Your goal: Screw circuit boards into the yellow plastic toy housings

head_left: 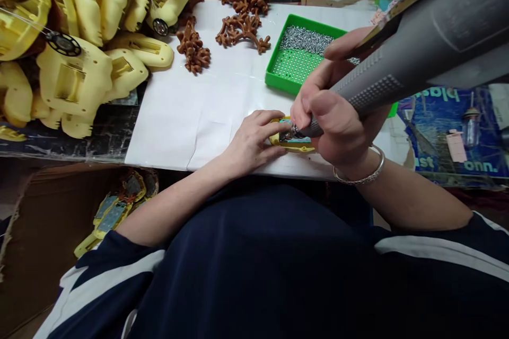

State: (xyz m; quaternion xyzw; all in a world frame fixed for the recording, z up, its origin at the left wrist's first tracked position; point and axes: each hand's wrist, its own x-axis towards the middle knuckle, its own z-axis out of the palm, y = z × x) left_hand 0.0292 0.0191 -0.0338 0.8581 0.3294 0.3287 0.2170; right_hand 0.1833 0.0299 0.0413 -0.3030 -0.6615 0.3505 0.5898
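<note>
My right hand is wrapped round a grey electric screwdriver, whose tip points down and left. Under that tip lies a small yellow plastic part with a light blue-green piece inside it, on the white sheet. The fingers of my left hand press on the left end of the yellow part, gripping it. My right fingers hide the right end of that part, and the bit's exact contact point cannot be made out. Just behind my right hand stands a green tray with a heap of small silver screws.
Yellow plastic shells are piled at the left, two with black discs on wires. Brown branch-like plastic pieces lie at the back. A cardboard box at lower left holds yellow parts. Blue printed plastic covers the right side.
</note>
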